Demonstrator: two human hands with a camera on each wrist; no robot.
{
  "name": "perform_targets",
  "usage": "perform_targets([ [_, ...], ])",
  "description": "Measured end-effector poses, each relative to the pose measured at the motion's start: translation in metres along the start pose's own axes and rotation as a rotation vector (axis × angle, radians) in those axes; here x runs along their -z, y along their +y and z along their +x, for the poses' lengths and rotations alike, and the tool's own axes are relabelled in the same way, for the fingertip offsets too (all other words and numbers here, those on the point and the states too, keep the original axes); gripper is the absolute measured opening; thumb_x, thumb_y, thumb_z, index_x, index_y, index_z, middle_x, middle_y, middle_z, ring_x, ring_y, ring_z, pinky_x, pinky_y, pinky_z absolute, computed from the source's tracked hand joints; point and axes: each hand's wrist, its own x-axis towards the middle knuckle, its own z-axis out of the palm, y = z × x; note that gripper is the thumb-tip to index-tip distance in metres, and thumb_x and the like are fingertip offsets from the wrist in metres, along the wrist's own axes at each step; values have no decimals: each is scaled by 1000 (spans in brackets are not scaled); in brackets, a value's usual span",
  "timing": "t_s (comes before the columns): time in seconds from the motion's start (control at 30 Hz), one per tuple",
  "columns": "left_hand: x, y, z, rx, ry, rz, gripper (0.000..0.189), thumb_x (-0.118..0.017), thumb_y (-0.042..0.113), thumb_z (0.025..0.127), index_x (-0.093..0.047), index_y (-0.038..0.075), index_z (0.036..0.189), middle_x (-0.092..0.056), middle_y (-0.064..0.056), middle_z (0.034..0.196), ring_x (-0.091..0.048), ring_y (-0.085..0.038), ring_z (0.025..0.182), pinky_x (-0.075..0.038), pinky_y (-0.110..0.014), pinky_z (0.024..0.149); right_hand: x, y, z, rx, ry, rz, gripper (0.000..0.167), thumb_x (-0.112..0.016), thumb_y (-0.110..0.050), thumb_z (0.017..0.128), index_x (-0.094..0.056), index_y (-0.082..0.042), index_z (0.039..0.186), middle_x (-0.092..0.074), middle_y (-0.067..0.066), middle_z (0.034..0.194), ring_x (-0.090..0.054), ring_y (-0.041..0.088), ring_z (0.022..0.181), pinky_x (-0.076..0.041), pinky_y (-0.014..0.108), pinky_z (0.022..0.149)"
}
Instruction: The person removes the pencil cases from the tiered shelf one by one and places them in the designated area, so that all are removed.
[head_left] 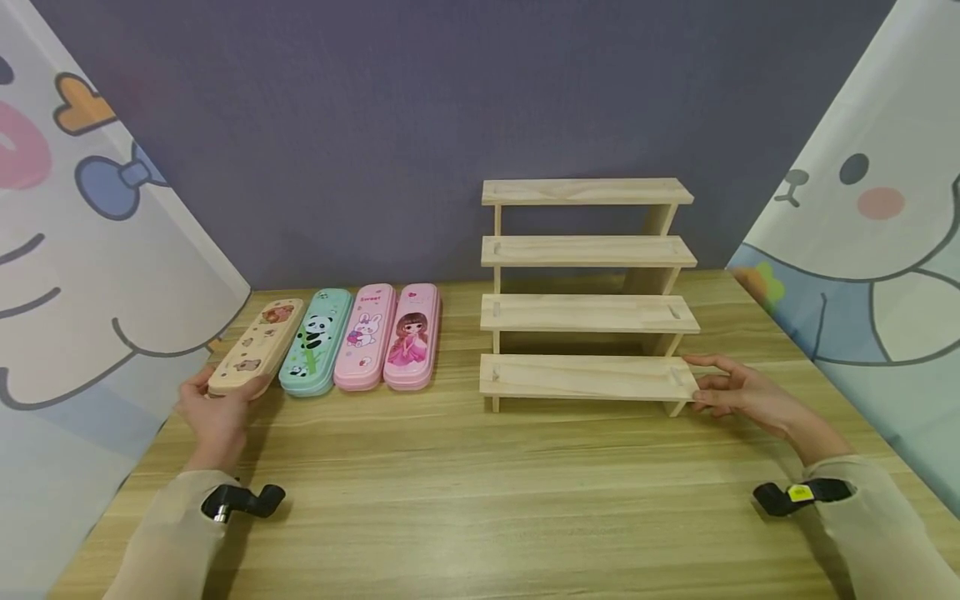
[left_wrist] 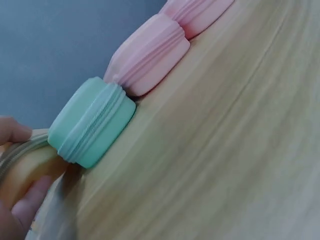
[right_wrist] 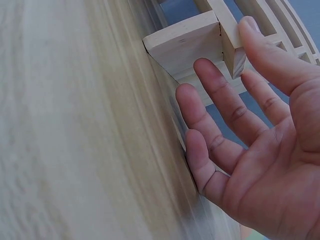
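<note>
At the left of the head view, my left hand (head_left: 217, 412) grips the near end of a yellow pencil case (head_left: 257, 346) with bear pictures. In the left wrist view the thumb (left_wrist: 32, 200) and a finger lie on opposite sides of this case. Right beside it is a green panda pencil case (head_left: 317, 342). My right hand (head_left: 750, 400) is at the right end of the lowest board of a four-step wooden display shelf (head_left: 588, 377). Its thumb and index finger hold that board end from either side, while the other fingers curl loosely below, seen in the right wrist view.
Two pink pencil cases, one with a rabbit (head_left: 365, 337) and one with a doll (head_left: 412, 337), lie right of the green one. A dark partition (head_left: 360, 142) stands behind the wood-grain table (head_left: 465, 500). Cartoon-printed panels (head_left: 862, 250) flank both sides.
</note>
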Motion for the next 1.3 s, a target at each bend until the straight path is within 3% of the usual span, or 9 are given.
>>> perform_targets([
  [0.13,3,-2,3,36,-70,-80,84,-74,-19,75,-28,17,135,-27,5,125,-55,-7,102,-58,-21,75,0,0,1,-2,1,-1,57,-51,3,101,-49,-41,138,-68,-5,108,-68,16,92,-56,29,70],
  [0.3,10,-6,6,59,-113,-35,85,-76,-14,78,-23,16,138,-25,6,121,-62,-3,73,-60,-24,60,-1,0,1,0,-1,2,57,-51,2,101,-49,-41,138,-69,-5,108,-68,16,92,-57,29,70],
  [0.63,8,-9,12,65,-130,71,83,-77,-8,80,-25,17,140,-26,7,119,-62,-4,64,-59,-23,54,1,3,-1,2,11,-8,59,-51,4,101,-49,-42,138,-68,-5,107,-69,16,92,-57,29,69],
  [0.9,12,-11,13,58,-167,103,75,-79,-8,78,-30,21,127,-32,3,116,-65,-9,53,-56,-24,44,1,5,0,-10,9,-15,59,-50,4,101,-48,-43,137,-68,-5,108,-69,17,92,-56,30,69],
  [1.07,18,-10,13,64,-237,141,77,-79,-4,80,-28,21,131,-32,2,117,-68,-8,59,-58,-25,50,1,5,-1,-11,15,-22,60,-50,4,101,-48,-43,137,-68,-5,107,-69,17,92,-56,30,69],
  [1.3,20,-8,14,108,-272,79,78,-77,-9,80,-28,22,133,-30,4,118,-70,-9,65,-61,-26,59,2,5,-1,-9,19,-24,60,-50,4,101,-48,-43,138,-68,-6,108,-69,17,92,-57,30,69],
])
